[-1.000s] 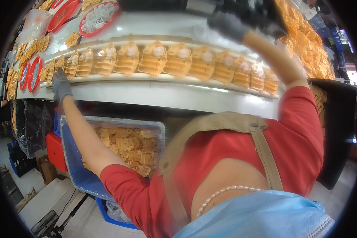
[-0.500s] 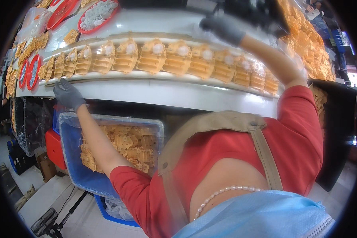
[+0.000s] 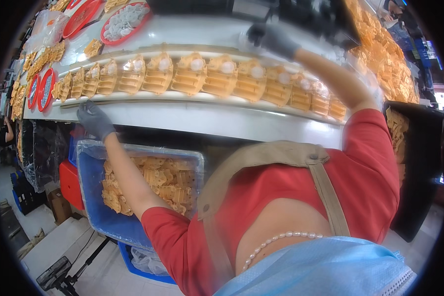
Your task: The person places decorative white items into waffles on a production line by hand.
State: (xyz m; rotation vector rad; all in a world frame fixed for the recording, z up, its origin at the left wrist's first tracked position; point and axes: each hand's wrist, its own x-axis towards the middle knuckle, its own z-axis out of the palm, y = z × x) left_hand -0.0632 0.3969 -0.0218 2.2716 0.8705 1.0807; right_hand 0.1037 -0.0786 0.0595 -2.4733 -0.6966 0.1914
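A row of yellow-orange moulded plastic parts (image 3: pixel 190 74) lies along a white rail (image 3: pixel 202 99), most with a round whitish piece at the far end. My left hand (image 3: pixel 94 120), in a dark grey glove, rests at the rail's near edge toward the left end, fingers loosely extended, no part in them. Across the row, my right hand (image 3: pixel 277 41), gloved the same way, reaches over the white table (image 3: pixel 182 34). Its fingers are smeared and beside something clear; whether they hold anything cannot be made out.
A red tray (image 3: pixel 126 22) of whitish pieces and small red dishes (image 3: pixel 46 90) of tiny parts stand at left. Orange parts pile up at far right (image 3: pixel 380 59). Below the table edge is a blue bin (image 3: pixel 91 197) of orange parts. Dark equipment (image 3: pixel 325 19) stands behind.
My left hand has shifted slightly right and down along the rail edge. My right hand stays over the far side of the row, moved a little.
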